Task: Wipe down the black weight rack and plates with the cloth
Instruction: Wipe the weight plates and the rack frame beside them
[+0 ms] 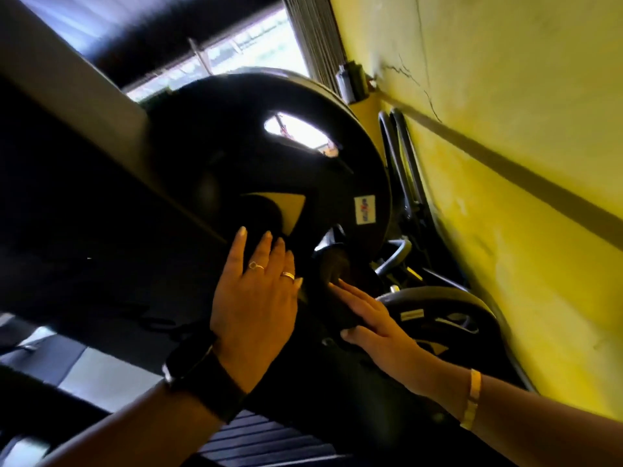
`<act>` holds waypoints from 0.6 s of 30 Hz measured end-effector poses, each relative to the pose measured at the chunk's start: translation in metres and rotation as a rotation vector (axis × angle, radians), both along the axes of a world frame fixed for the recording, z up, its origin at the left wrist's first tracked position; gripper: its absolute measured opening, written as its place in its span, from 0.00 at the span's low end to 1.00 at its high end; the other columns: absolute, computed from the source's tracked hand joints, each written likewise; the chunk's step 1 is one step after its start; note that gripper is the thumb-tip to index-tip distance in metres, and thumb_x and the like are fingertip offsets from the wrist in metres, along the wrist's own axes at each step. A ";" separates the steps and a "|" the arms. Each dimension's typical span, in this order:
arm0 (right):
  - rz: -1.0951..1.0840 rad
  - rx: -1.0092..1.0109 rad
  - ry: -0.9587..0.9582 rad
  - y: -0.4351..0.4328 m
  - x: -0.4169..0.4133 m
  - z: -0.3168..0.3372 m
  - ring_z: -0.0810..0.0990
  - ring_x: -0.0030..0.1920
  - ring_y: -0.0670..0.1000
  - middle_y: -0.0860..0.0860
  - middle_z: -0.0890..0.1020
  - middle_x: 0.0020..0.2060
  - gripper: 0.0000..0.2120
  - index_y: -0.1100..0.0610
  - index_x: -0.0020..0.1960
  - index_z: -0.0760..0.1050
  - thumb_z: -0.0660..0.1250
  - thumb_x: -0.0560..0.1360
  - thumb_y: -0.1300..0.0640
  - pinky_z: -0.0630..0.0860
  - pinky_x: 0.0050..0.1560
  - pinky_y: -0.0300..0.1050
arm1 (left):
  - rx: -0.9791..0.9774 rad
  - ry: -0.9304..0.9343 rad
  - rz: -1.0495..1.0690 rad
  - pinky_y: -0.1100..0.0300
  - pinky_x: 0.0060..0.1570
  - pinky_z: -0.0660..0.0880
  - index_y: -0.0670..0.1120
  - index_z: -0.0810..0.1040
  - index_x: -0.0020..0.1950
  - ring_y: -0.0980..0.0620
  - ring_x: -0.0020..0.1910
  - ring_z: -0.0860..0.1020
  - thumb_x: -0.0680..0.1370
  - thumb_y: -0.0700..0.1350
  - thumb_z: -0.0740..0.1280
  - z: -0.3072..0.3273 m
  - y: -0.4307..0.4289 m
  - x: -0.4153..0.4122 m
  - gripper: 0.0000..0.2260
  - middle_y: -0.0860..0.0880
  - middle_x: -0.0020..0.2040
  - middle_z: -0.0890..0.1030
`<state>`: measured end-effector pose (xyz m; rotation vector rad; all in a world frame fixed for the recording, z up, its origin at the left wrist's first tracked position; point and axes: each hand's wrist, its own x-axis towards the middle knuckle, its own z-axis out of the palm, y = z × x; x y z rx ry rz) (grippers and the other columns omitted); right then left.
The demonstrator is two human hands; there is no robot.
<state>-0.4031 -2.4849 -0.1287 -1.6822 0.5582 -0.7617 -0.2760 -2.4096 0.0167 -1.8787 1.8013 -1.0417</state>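
Note:
A large black weight plate [256, 156] with cut-out grip holes and a small white sticker hangs on the black rack [84, 230] in the middle of the view. My left hand [256, 298], wearing two rings and a black watch, lies flat with fingers spread against the plate's lower edge. My right hand [374, 328], with a yellow band on the wrist, presses a dark cloth [337, 298] against the rack just below the plate. Its fingers lie over the cloth and its thumb is tucked under. The cloth is hard to tell apart from the black metal.
A yellow wall [505, 129] runs close along the right. A second black plate [438, 305] sits lower right, and curved black bar handles [397, 153] lean at the wall. A bright window [256, 45] is behind. A ribbed black pad [269, 439] lies below.

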 end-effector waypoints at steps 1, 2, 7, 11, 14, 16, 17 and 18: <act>0.021 -0.054 -0.013 -0.001 0.004 0.012 0.55 0.74 0.39 0.28 0.57 0.72 0.31 0.32 0.71 0.59 0.62 0.69 0.45 0.52 0.75 0.45 | -0.033 0.014 -0.036 0.41 0.71 0.49 0.40 0.79 0.63 0.38 0.66 0.74 0.80 0.50 0.50 0.009 0.003 0.008 0.24 0.38 0.64 0.78; 0.036 -0.117 -0.020 -0.002 0.007 0.024 0.54 0.73 0.36 0.25 0.56 0.70 0.31 0.31 0.70 0.59 0.61 0.68 0.41 0.51 0.73 0.38 | -0.056 -0.001 -0.050 0.41 0.70 0.53 0.39 0.81 0.59 0.38 0.63 0.77 0.79 0.50 0.51 0.017 0.006 0.013 0.24 0.38 0.60 0.80; 0.113 -0.343 -0.034 -0.014 0.023 0.085 0.53 0.70 0.29 0.28 0.55 0.69 0.29 0.30 0.67 0.56 0.61 0.69 0.42 0.47 0.68 0.30 | -0.222 -0.156 -0.050 0.41 0.71 0.54 0.42 0.80 0.62 0.40 0.66 0.74 0.82 0.51 0.54 0.069 0.019 0.045 0.20 0.42 0.62 0.80; 0.104 -0.426 -0.083 -0.017 0.035 0.120 0.57 0.70 0.33 0.23 0.56 0.68 0.29 0.24 0.66 0.55 0.58 0.67 0.37 0.52 0.70 0.36 | -0.330 -0.241 -0.084 0.40 0.71 0.54 0.45 0.81 0.61 0.41 0.67 0.74 0.82 0.51 0.55 0.114 0.024 0.068 0.19 0.44 0.62 0.80; 0.113 -0.615 -0.055 -0.018 0.048 0.145 0.54 0.74 0.38 0.21 0.51 0.69 0.29 0.16 0.63 0.47 0.54 0.66 0.35 0.47 0.74 0.48 | -0.414 -0.266 -0.098 0.40 0.71 0.56 0.44 0.81 0.60 0.41 0.66 0.74 0.82 0.50 0.56 0.143 0.027 0.076 0.18 0.44 0.61 0.81; 0.108 -0.706 -0.040 -0.021 0.056 0.165 0.50 0.74 0.34 0.20 0.47 0.68 0.30 0.16 0.63 0.42 0.52 0.66 0.34 0.38 0.74 0.44 | -0.474 -0.270 -0.087 0.40 0.72 0.57 0.44 0.81 0.59 0.42 0.67 0.74 0.82 0.49 0.56 0.161 0.028 0.080 0.17 0.45 0.61 0.81; 0.098 -0.750 -0.037 -0.022 0.060 0.173 0.49 0.74 0.33 0.20 0.46 0.69 0.31 0.17 0.64 0.41 0.51 0.67 0.34 0.35 0.73 0.41 | -0.502 -0.274 -0.081 0.40 0.72 0.57 0.44 0.81 0.59 0.42 0.67 0.74 0.82 0.49 0.56 0.171 0.029 0.083 0.17 0.46 0.61 0.81; 0.087 -0.800 -0.038 -0.024 0.065 0.183 0.49 0.74 0.34 0.21 0.46 0.69 0.31 0.18 0.65 0.40 0.50 0.67 0.34 0.34 0.73 0.41 | -0.532 -0.284 -0.073 0.41 0.72 0.56 0.45 0.81 0.59 0.43 0.68 0.73 0.82 0.49 0.56 0.182 0.030 0.087 0.17 0.46 0.61 0.81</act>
